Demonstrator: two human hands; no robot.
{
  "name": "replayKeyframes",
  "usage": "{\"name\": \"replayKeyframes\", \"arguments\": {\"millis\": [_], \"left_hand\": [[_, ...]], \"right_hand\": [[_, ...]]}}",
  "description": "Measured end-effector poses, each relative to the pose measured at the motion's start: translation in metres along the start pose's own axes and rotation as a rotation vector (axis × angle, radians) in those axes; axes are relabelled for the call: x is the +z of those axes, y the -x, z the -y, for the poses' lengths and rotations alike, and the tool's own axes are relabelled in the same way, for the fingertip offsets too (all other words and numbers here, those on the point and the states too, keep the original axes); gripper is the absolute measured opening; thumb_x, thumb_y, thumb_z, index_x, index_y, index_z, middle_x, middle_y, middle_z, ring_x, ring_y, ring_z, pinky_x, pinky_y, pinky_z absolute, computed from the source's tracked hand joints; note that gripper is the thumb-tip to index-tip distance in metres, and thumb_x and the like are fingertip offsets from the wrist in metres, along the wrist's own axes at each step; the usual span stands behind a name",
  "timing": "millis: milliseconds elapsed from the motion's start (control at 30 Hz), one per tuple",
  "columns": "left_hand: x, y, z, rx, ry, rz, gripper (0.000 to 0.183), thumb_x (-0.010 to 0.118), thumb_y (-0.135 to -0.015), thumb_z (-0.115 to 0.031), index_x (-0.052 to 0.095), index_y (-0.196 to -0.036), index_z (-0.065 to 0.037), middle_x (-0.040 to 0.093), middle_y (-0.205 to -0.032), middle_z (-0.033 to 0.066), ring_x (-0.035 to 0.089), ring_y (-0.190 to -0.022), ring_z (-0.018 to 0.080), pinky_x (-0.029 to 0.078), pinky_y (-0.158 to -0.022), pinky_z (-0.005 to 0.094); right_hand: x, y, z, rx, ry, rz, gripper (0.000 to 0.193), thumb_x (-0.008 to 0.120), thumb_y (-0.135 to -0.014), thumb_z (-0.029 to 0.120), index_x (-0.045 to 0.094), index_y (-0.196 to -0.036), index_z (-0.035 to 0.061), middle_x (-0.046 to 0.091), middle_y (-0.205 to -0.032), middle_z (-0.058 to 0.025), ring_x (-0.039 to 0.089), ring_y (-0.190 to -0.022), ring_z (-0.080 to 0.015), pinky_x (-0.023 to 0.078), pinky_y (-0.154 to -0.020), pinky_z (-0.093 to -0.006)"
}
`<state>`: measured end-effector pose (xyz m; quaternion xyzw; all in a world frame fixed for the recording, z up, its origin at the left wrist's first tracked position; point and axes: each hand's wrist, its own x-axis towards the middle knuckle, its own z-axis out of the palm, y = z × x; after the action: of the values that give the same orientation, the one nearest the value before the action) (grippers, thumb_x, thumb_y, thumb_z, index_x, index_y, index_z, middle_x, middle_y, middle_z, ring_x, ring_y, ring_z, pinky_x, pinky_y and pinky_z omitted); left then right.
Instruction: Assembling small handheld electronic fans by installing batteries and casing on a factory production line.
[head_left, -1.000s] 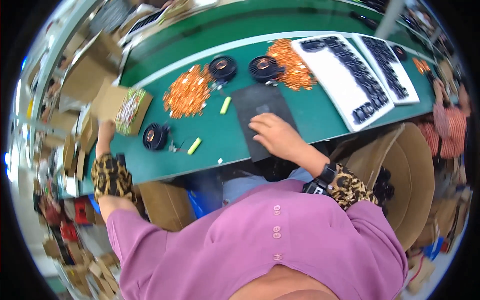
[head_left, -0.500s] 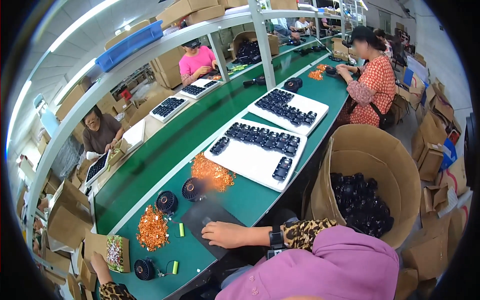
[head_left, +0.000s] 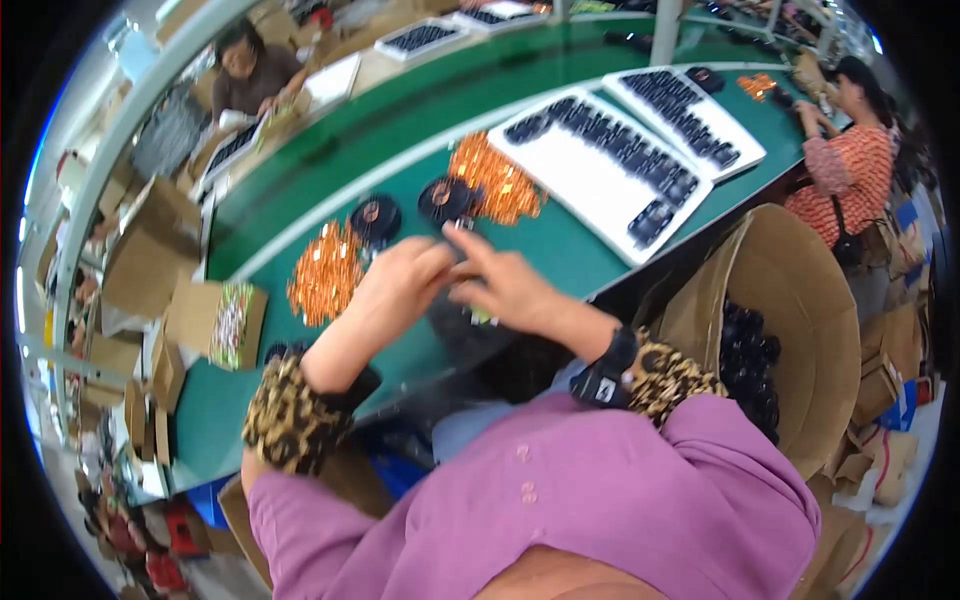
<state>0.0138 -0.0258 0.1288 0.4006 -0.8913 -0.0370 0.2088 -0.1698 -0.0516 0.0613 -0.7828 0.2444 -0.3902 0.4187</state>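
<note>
My two hands meet above the dark mat (head_left: 455,335). My left hand (head_left: 395,280) is closed, its fingertips pinched near a small dark piece that I cannot make out. My right hand (head_left: 510,290) reaches in from the other side, forefinger and thumb closing round the same spot; blur hides the exact grip. A small pale-green item shows just under my right hand. Just beyond the hands stand two round black fan units, one (head_left: 375,218) to the left and another (head_left: 445,200) to the right. A third dark unit is mostly hidden behind my left forearm.
Piles of small orange metallic pieces lie left (head_left: 327,275) and farther right (head_left: 495,185). White trays (head_left: 570,180) hold black parts. A large cardboard box (head_left: 800,300) of black parts stands at right, a small carton (head_left: 195,315) at left. Co-workers sit across the belt and far right.
My left hand has come from the small carton to the middle and met my right hand, which has lifted off the mat. The view has shifted, bringing my torso further in.
</note>
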Motion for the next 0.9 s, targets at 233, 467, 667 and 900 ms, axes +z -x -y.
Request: {"name": "replayKeyframes", "arguments": {"millis": [233,467,667,900], "left_hand": [[0.021,-0.033,0.039,0.004,0.324,0.037,0.014,0.066,-0.070,-0.003,0.063,-0.083,-0.003,0.060,-0.075,0.0103,0.063,-0.071,0.0275,0.050,-0.062,0.0352],[0.057,-0.059,0.087,0.471,-0.448,0.267,0.027,0.057,-0.076,-0.006,0.057,-0.103,-0.011,0.057,-0.098,0.0008,0.053,-0.097,0.0205,0.045,-0.077,0.0323],[0.061,-0.064,0.103,0.362,-0.224,0.121,0.028,0.062,-0.078,-0.010,0.060,-0.106,-0.010,0.058,-0.092,0.0044,0.057,-0.087,0.0173,0.048,-0.075,0.0316],[0.064,-0.041,0.109,-0.295,0.702,-0.332,0.029,0.067,-0.081,-0.003,0.064,-0.110,-0.006,0.065,-0.099,0.0057,0.062,-0.081,0.0095,0.051,-0.075,0.0238]], "right_hand": [[-0.031,0.034,-0.013,0.334,-0.239,0.068,0.018,0.051,-0.093,0.012,0.062,-0.093,-0.0019,0.064,-0.070,-0.0070,0.064,-0.065,-0.0136,0.049,-0.061,-0.0261],[-0.045,0.023,-0.037,0.364,-0.493,-0.095,0.020,0.046,-0.098,0.017,0.057,-0.095,0.0000,0.058,-0.068,-0.0034,0.059,-0.068,-0.0100,0.046,-0.061,-0.0219],[-0.046,0.012,-0.048,0.346,-0.515,-0.121,0.019,0.049,-0.096,0.016,0.058,-0.093,0.0004,0.055,-0.062,-0.0017,0.052,-0.058,-0.0076,0.042,-0.054,-0.0228],[-0.040,-0.011,-0.043,0.303,-0.527,-0.121,0.018,0.051,-0.096,0.018,0.057,-0.093,0.0012,0.057,-0.067,-0.0026,0.057,-0.062,-0.0094,0.045,-0.056,-0.0218]]}}
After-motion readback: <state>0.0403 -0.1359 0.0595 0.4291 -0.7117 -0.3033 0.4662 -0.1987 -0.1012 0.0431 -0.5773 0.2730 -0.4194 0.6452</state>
